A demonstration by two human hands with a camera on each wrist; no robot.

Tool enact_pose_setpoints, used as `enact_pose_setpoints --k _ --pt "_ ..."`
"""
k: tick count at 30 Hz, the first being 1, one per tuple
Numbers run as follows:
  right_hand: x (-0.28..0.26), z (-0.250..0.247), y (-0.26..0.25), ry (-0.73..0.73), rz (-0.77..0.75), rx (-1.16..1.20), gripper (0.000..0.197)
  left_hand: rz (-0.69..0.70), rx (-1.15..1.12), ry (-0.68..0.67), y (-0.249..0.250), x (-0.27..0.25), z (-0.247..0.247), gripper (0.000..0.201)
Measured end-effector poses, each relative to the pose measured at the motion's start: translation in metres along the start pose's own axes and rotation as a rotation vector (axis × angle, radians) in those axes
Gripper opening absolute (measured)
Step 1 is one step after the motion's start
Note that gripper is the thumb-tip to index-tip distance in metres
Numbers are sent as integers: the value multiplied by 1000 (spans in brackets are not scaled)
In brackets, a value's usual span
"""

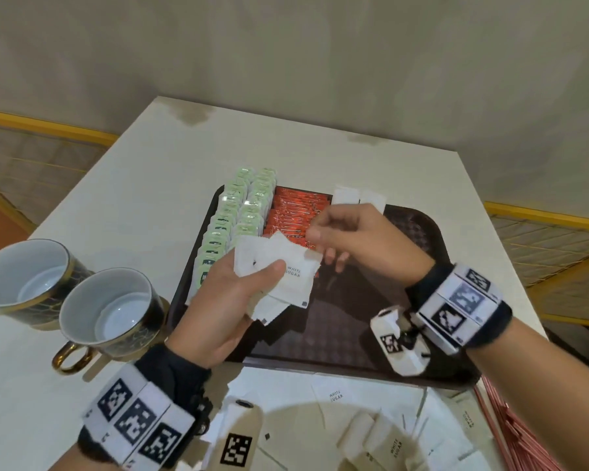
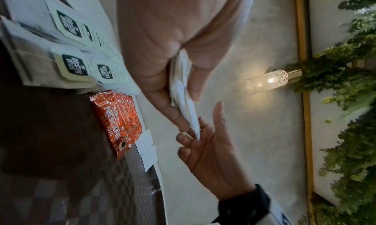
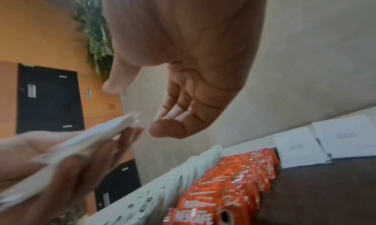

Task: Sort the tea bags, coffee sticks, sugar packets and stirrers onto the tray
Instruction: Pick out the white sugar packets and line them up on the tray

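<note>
my left hand (image 1: 232,294) grips a fanned bundle of sugar packets (image 1: 279,273) above the near left part of the tray (image 1: 419,229), thumb on top and fingers under, so one can be peeled off at a time. my right hand (image 1: 351,236) reaches in with its fingers loose and carrying nothing; in the right wrist view there is a gap between them and the bundle's edge, though that view is blurred, so i may be misjudging how near they are.

on the tray the tea bags (image 1: 238,212) run in two overlapping rows on the left, the coffee sticks (image 1: 293,212) are stacked beside them, and two placed packets (image 1: 357,195) start a third column at the far edge. that leaves the right side bare, i judge for the rest of the sugar and the stirrers (image 1: 510,433), which lie off the tray by my right arm. more loose packets (image 1: 364,406) wait on the table (image 1: 143,185), near two cups (image 1: 82,297).
</note>
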State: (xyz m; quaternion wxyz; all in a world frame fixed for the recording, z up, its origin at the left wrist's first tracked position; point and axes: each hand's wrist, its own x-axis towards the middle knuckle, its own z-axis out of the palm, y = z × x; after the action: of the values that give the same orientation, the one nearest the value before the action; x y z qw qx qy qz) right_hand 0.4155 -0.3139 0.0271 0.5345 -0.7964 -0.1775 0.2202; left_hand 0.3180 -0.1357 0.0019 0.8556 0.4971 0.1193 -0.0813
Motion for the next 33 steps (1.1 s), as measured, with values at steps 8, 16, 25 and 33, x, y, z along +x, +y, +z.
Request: enact_pose_setpoints --k 8,16,25,33 --pt "-23 -3 6 4 22 80 22 0 53 -23 -8 2 11 34" --pt "9 -79 29 299 101 -197 9 19 108 173 -17 20 11 27" --pt "86 -127 75 339 203 -598 9 40 98 188 -20 27 8 28" --pt "99 -125 90 385 216 -754 22 49 61 171 -18 27 12 27"
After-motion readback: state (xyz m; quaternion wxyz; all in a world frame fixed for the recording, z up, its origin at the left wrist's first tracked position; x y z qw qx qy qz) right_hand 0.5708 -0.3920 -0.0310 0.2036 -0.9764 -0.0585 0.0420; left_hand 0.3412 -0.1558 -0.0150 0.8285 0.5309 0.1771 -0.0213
